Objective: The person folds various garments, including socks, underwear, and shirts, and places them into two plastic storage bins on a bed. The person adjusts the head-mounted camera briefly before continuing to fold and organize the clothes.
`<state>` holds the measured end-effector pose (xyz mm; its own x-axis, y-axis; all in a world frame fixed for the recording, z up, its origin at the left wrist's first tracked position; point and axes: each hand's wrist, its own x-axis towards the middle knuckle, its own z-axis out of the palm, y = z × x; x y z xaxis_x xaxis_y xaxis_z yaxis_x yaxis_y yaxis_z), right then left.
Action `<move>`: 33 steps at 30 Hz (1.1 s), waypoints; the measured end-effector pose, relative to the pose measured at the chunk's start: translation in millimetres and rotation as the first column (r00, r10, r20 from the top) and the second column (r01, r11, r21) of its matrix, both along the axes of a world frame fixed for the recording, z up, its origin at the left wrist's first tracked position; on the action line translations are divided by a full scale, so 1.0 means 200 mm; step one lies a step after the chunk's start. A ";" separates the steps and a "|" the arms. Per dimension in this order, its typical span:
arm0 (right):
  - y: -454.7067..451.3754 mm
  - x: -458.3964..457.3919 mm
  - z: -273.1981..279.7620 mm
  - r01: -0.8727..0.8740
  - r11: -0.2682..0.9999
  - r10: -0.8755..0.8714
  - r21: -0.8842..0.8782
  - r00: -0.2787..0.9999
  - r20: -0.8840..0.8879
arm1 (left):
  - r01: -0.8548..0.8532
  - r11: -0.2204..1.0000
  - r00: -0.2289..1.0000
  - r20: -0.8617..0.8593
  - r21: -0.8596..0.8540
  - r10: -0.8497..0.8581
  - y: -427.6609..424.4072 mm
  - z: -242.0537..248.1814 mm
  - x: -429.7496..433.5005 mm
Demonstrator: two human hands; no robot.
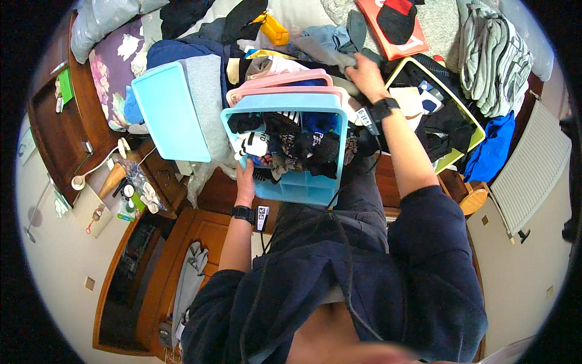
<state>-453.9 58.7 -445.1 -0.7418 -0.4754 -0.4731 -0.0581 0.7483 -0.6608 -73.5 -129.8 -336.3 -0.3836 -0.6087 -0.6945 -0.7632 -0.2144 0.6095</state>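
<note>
My left hand (246, 184) grips the left wall of a light-blue plastic storage box (300, 193), its fingers partly hidden. The box is tilted towards me and holds rolled dark socks (291, 150) and a white pair with black marks (253, 144); divided compartments show along its near side. My right hand (365, 78) reaches beyond the box to the clothes pile, fingers closed on a piece of grey cloth (335, 58). Directly behind the blue box stands a pink plastic box (284, 85). A light-blue lid (172, 113) lies to the left on grey folded fabric (204, 91).
On the right, a yellow-green rimmed box (475, 136) holds dark clothing. Folded grey garments (493, 59) are stacked beyond it. A red bag (395, 34) and a yellow packet (274, 29) lie on the bed. A bedside cabinet (154, 182) is at left, a radiator (532, 164) at right.
</note>
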 end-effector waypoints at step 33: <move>0.00 0.02 -0.10 -0.357 0.701 0.427 0.618 0.903 0.037 | -0.083 0.991 0.996 -0.013 0.101 0.085 -0.01 -0.03 0.02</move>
